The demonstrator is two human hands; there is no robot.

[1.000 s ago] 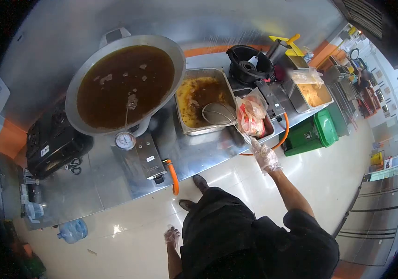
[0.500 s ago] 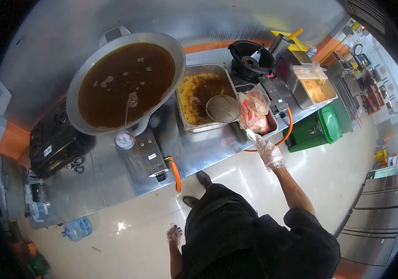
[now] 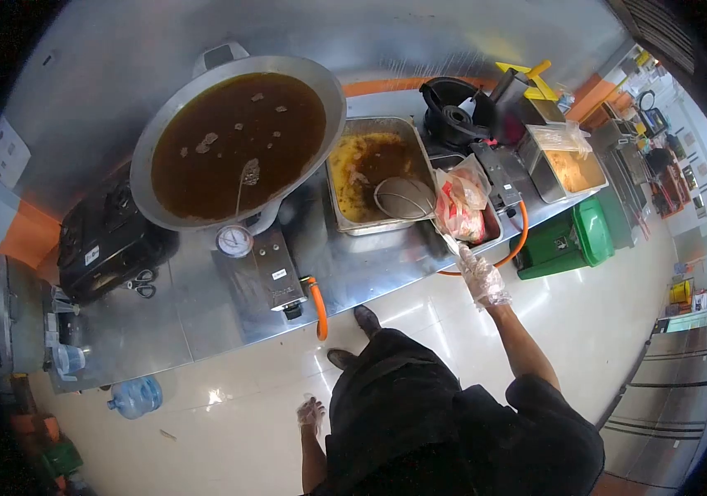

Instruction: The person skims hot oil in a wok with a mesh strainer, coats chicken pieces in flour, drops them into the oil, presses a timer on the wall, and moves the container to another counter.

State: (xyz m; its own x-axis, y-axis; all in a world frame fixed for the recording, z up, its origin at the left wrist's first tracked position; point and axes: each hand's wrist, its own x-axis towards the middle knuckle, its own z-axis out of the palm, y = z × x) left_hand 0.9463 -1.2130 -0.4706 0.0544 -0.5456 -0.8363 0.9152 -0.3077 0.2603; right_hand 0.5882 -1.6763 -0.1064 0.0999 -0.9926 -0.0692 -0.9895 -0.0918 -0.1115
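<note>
My right hand (image 3: 484, 281), in a clear plastic glove, is closed round the handle of a round wire skimmer (image 3: 404, 198). The skimmer's mesh rests over the right front part of a steel tray (image 3: 382, 225) holding yellow and brown liquid. Beside the handle sits a plastic bag (image 3: 462, 202) with red and white contents. My left hand (image 3: 310, 412), gloved too, hangs low over the floor with its fingers apart and holds nothing. A wide wok (image 3: 339, 107) of dark brown oil stands left of the tray, with a dial thermometer (image 3: 234, 240) at its front rim.
Scissors (image 3: 142, 283) and a black stove (image 3: 109, 248) are on the left of the steel counter (image 3: 205, 318). Behind the bag stands a black burner (image 3: 455, 112). A steel container (image 3: 564, 169) is at the right, above a green bin (image 3: 573, 240). A water jug (image 3: 136, 398) lies on the floor.
The view has shifted slightly, moving the wok and tray in the frame. My right hand still holds the skimmer over the tray, and my left hand still hangs low.
</note>
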